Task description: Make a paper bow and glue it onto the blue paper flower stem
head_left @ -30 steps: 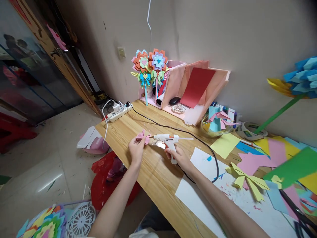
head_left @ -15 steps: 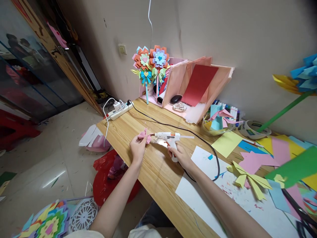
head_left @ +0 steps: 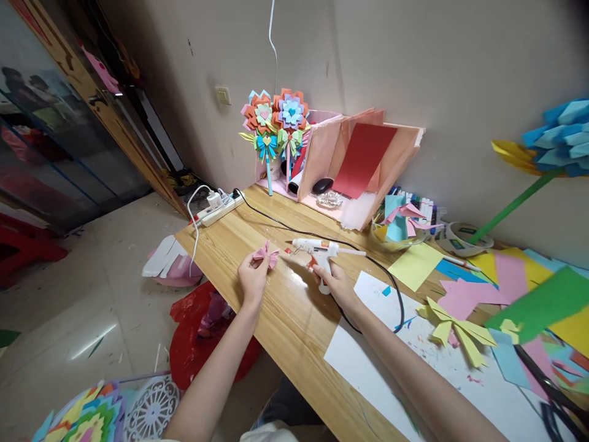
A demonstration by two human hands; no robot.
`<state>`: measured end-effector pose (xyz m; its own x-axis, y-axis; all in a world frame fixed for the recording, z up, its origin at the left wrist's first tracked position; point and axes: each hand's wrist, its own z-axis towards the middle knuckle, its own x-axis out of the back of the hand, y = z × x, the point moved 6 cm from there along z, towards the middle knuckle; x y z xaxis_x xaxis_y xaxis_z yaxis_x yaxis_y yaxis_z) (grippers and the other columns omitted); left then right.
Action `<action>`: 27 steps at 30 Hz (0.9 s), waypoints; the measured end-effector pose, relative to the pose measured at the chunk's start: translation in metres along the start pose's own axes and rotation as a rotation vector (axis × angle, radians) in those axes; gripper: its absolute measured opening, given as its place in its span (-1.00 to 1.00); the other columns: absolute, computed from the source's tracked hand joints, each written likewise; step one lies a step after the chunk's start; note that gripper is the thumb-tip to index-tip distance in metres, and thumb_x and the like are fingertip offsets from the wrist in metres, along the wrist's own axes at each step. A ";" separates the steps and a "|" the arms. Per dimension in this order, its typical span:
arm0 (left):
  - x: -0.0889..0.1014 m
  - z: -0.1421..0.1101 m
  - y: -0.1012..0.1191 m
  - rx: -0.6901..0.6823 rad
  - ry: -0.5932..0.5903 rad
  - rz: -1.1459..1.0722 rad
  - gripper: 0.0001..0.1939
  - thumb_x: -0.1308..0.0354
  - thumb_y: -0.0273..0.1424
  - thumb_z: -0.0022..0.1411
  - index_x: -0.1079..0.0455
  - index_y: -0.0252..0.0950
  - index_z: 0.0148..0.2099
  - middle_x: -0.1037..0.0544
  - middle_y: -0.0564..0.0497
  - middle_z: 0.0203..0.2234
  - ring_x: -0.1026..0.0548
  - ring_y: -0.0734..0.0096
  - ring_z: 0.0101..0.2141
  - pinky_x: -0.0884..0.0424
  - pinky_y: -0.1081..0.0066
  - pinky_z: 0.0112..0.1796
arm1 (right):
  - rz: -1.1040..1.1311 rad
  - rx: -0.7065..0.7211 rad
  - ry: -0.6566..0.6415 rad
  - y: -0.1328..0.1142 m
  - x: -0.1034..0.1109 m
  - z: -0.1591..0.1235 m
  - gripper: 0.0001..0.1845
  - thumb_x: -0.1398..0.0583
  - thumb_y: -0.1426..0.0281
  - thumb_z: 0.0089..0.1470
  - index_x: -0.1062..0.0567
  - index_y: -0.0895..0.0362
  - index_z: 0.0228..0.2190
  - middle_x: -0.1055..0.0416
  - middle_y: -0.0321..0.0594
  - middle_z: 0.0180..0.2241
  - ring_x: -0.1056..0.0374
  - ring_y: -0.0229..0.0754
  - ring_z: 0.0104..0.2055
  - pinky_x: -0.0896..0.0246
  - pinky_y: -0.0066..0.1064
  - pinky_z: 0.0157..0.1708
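Observation:
Between the fingers of my left hand (head_left: 253,276) is a folded pink paper bow (head_left: 267,255), held just above the wooden table (head_left: 294,331). My right hand (head_left: 335,281) is wrapped round the handle of a white hot glue gun (head_left: 317,250), whose nozzle points left at the bow with a gap between them. A glue stick (head_left: 352,252) sticks out of the gun's back end. On the table between nozzle and bow lies a small red piece (head_left: 288,250).
A black cord (head_left: 399,288) loops from the power strip (head_left: 216,212) across the table. Paper flowers (head_left: 291,113) stand by a pink cardboard organizer (head_left: 319,147). White paper (head_left: 354,362), a yellow paper bow (head_left: 453,325), coloured sheets and black scissors (head_left: 547,383) lie at right.
The glue gun has drawn back to the right, its nozzle now apart from the pink bow. My left hand still holds the bow. The whole view has shifted slightly.

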<state>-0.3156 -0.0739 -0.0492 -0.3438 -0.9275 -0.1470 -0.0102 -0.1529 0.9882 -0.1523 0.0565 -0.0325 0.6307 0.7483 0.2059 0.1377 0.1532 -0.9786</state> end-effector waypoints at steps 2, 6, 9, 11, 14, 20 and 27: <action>-0.002 0.000 0.001 0.002 -0.009 -0.011 -0.73 -0.29 -0.35 -0.13 -0.43 -0.39 -0.34 -0.56 -0.06 -0.41 -0.52 0.39 -0.37 -0.42 0.44 -0.30 | -0.050 0.048 0.104 -0.004 0.006 0.019 -0.69 -0.01 0.15 0.05 -0.34 0.14 -0.38 -0.31 -0.29 -0.54 -0.21 -0.22 -0.49 -0.09 -0.43 -0.44; -0.005 -0.001 0.004 0.008 -0.029 -0.023 -0.72 -0.31 -0.35 -0.17 -0.43 -0.40 -0.37 -0.56 -0.05 -0.47 -0.52 0.40 -0.43 -0.43 0.45 -0.35 | -0.366 0.198 0.299 -0.014 0.006 0.070 -0.72 0.00 0.21 0.06 -0.34 0.15 -0.31 -0.37 -0.16 -0.36 -0.24 -0.14 -0.32 -0.11 -0.36 -0.30; -0.006 -0.002 0.004 0.010 -0.042 -0.026 -0.72 -0.31 -0.34 -0.18 -0.42 -0.40 -0.39 -0.55 -0.04 -0.50 -0.52 0.41 -0.46 -0.43 0.46 -0.39 | -0.437 0.206 0.328 -0.012 0.000 0.096 -0.78 -0.04 0.26 0.03 -0.35 0.16 -0.40 -0.36 -0.10 -0.37 -0.21 -0.05 -0.25 -0.06 -0.25 -0.19; -0.007 -0.002 0.004 0.011 -0.052 -0.023 -0.72 -0.32 -0.34 -0.19 -0.42 -0.40 -0.39 -0.55 -0.04 -0.51 -0.51 0.42 -0.48 -0.43 0.46 -0.41 | -0.470 0.200 0.336 -0.010 -0.003 0.097 -0.79 -0.07 0.28 0.01 -0.36 0.18 -0.40 -0.35 -0.05 -0.36 -0.19 0.00 -0.22 -0.03 -0.19 -0.15; -0.008 -0.003 0.005 0.012 -0.064 -0.018 -0.71 -0.32 -0.34 -0.19 -0.41 -0.40 -0.39 -0.54 -0.03 -0.52 -0.51 0.41 -0.49 -0.44 0.46 -0.43 | -0.497 0.218 0.429 -0.013 0.000 0.077 -0.68 -0.11 0.27 -0.02 -0.34 0.22 -0.25 -0.30 0.06 -0.20 -0.12 0.07 -0.09 0.04 -0.11 -0.06; -0.014 -0.007 0.011 -0.001 -0.146 -0.003 -0.69 -0.33 -0.36 -0.19 -0.41 -0.39 -0.36 -0.54 -0.05 -0.44 -0.52 0.40 -0.43 -0.45 0.45 -0.36 | -0.046 0.071 0.104 -0.008 -0.016 0.041 -0.69 -0.08 0.18 0.02 -0.43 0.15 -0.35 -0.38 -0.12 -0.31 -0.26 -0.12 -0.26 -0.15 -0.26 -0.19; -0.026 -0.017 0.010 0.030 -0.316 0.040 -0.68 -0.32 -0.35 -0.16 -0.42 -0.39 -0.31 -0.55 -0.09 -0.41 -0.53 0.36 -0.42 -0.48 0.39 -0.36 | 0.121 -0.073 -0.219 0.000 -0.030 0.039 -0.60 -0.18 0.11 -0.11 -0.53 0.22 -0.43 -0.45 -0.19 -0.49 -0.29 -0.29 -0.50 -0.20 -0.45 -0.46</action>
<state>-0.2905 -0.0568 -0.0360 -0.6189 -0.7800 -0.0920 -0.0171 -0.1037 0.9945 -0.2006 0.0594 -0.0388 0.4664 0.8815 0.0736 0.1311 0.0134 -0.9913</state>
